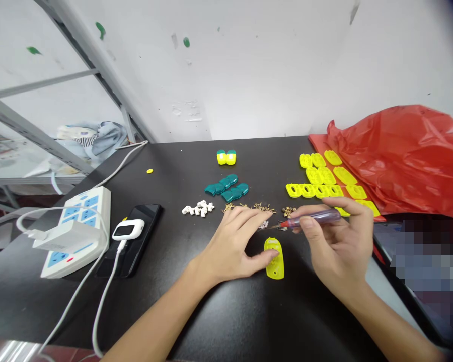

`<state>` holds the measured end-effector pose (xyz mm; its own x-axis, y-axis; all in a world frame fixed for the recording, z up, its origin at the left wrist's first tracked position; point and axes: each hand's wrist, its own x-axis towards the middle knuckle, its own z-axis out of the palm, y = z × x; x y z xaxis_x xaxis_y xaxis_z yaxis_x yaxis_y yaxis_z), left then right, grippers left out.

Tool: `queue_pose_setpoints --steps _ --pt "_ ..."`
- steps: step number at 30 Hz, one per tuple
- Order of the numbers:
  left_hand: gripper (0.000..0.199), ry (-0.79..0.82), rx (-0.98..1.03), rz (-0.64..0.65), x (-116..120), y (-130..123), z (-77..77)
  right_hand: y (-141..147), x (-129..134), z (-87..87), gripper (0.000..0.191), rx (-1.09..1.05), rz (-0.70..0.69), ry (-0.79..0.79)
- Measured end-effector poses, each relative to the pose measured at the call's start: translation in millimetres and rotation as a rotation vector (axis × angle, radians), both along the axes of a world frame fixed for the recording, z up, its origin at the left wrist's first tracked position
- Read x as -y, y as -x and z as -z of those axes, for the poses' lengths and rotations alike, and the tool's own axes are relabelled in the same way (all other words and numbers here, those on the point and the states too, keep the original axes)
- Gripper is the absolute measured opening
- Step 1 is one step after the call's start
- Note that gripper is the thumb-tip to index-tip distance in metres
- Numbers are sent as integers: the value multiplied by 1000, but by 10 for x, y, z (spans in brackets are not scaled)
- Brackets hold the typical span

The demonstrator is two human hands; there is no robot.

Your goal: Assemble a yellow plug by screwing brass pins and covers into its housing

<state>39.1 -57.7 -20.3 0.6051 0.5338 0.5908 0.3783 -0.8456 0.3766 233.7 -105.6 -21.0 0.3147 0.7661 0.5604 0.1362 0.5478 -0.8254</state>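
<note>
yellow plastic shell (275, 265) w/ purple pen (315, 219)

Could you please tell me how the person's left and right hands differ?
The left hand lies low, thumb against a yellow plastic part, while the right hand is raised. The right hand grips a purple-handled tool; the left holds none. Both are bare, over the black tabletop.
</note>
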Motion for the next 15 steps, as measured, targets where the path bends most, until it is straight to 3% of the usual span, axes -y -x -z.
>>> queue_pose_setpoints --steps 9,15 --pt "80 282 -239 56 91 -17 -76 -104 -66 -32 40 84 83 -82" --pt "86 268 -357 116 96 -11 -69 -122 -55 -4 44 188 124 -84"
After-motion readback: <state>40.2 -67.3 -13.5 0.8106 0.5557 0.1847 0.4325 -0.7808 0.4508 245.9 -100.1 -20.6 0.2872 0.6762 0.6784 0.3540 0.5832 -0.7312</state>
